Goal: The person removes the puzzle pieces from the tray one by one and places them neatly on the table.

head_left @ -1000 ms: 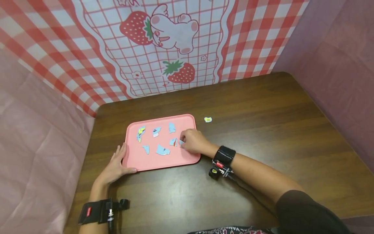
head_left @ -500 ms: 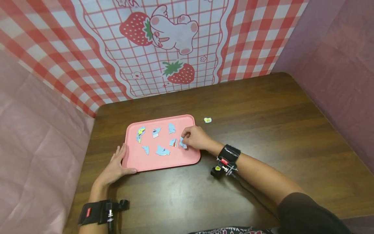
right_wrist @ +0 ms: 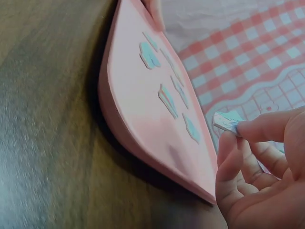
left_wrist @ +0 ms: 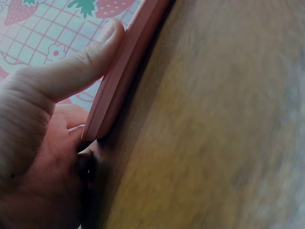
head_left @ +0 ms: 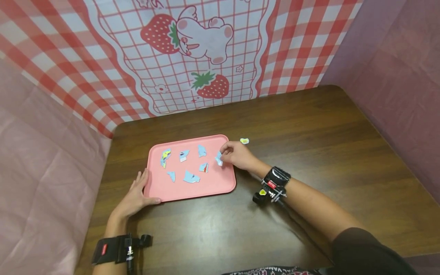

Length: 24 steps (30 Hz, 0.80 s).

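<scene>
A pink tray (head_left: 213, 190) lies on the dark wooden table and carries several light blue puzzle pieces (head_left: 191, 177). My right hand (head_left: 236, 154) hovers over the tray's right edge and pinches one blue piece (head_left: 219, 158) (right_wrist: 227, 121) between thumb and fingertips, lifted off the tray. My left hand (head_left: 135, 194) rests flat on the table against the tray's near left corner, its thumb (left_wrist: 78, 69) pressed along the tray's rim (left_wrist: 121, 78). A small yellow and white piece (head_left: 244, 141) lies on the table just beyond the tray's far right corner.
A red checked cloth with strawberries (head_left: 192, 53) hangs at the table's back. Pink sheets (head_left: 41, 160) wall off the left side and pink sheets (head_left: 395, 88) the right. The wood (head_left: 326, 152) right of the tray is bare.
My right hand has lifted a blue piece from the tray's right part and moved it toward the far right edge. The left hand has stayed in place.
</scene>
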Motion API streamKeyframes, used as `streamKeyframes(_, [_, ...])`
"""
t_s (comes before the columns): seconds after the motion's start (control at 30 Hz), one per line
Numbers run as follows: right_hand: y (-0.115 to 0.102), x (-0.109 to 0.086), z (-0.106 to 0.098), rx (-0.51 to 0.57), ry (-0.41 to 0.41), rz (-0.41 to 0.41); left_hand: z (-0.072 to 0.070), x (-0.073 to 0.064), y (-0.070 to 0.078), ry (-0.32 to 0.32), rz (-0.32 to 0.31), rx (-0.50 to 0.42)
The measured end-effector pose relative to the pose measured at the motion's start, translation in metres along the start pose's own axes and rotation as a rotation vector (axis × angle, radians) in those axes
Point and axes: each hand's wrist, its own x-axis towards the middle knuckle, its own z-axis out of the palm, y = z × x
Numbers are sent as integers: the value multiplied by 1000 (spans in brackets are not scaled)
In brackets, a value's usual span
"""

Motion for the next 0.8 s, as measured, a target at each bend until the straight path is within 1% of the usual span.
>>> streamKeyframes(0.1, [0, -1, -7, 39, 3, 34, 0, 0, 0, 1, 5, 1])
streamKeyframes(0.23, [2, -1, -17, 57, 31, 75, 0, 0, -1, 5, 16, 4])
streamKeyframes(0.3, [5, 0, -22, 49, 56, 77, 0, 1, -2, 8, 20, 7])
streamKeyframes(0.5, [15, 3, -37, 77, 123, 77, 0, 1, -2, 9, 20, 13])
streamKeyframes(0.8, [25, 2, -57, 112, 177, 94, 0, 0, -2, 13, 15, 9])
